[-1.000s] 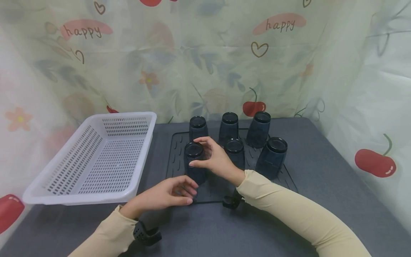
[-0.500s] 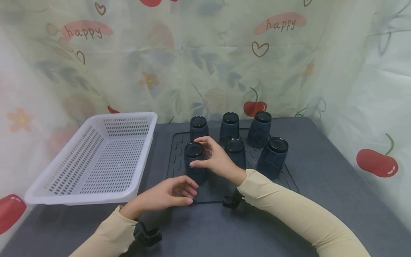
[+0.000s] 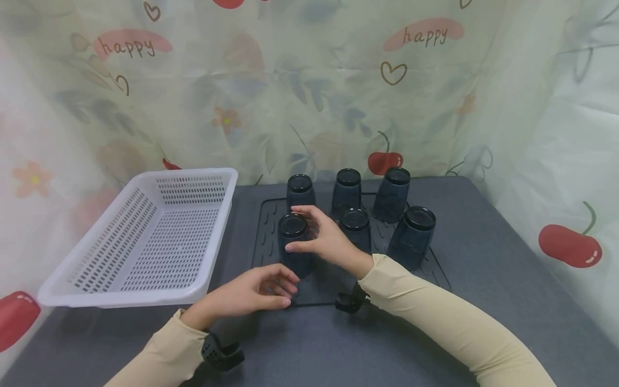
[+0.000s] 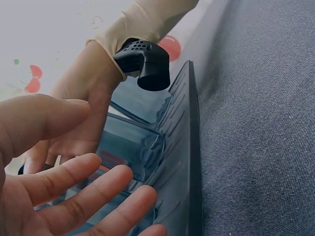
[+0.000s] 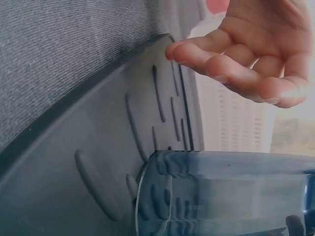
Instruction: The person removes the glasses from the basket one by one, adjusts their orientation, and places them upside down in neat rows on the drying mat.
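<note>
My right hand point(image 3: 331, 242) grips the upper part of a dark blue drinking glass point(image 3: 294, 264), thumb in front and fingers behind. The glass stands upside down at the front left of a black drying mat point(image 3: 316, 293). In the right wrist view, the lower end of this glass point(image 5: 221, 196) sits against the ridged mat. My left hand point(image 3: 253, 289) hovers by the mat's front left corner, fingers loosely bent around nothing. The left wrist view shows its spread fingers point(image 4: 113, 191) in front of the right hand point(image 4: 81, 103) and the glasses.
Several more upturned glasses share the mat: one behind the gripped glass point(image 3: 299, 193), others, such as a front right glass point(image 3: 411, 242), to the right. A white perforated plastic basket point(image 3: 220, 236) stands to the left on the grey tabletop point(image 3: 483, 258). A patterned curtain point(image 3: 309, 80) hangs behind.
</note>
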Motion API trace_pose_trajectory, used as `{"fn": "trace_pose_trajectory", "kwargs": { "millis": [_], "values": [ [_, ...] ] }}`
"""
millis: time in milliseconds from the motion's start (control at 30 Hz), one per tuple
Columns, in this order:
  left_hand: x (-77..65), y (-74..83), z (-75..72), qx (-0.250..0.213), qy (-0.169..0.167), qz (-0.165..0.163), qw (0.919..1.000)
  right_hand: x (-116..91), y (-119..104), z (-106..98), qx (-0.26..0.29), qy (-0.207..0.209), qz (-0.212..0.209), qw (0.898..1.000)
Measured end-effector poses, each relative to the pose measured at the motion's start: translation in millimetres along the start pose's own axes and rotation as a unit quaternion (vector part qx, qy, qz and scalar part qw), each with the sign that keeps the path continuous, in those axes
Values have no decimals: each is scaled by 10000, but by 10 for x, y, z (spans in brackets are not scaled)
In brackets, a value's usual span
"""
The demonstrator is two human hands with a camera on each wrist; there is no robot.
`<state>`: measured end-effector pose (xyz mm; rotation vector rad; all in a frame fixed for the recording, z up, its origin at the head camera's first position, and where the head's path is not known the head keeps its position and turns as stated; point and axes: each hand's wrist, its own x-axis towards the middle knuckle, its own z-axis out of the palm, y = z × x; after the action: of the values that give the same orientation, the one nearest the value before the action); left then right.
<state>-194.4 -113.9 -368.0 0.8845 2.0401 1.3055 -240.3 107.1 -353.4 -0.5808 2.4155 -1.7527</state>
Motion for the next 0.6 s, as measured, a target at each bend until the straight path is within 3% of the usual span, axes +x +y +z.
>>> {"fn": "trace_pose_trajectory", "kwargs": {
  "millis": [600],
  "values": [
    [6,101,-50,444,195,173,9987,-70,-184,-144,122,0,-503,9987]
  ]
}}
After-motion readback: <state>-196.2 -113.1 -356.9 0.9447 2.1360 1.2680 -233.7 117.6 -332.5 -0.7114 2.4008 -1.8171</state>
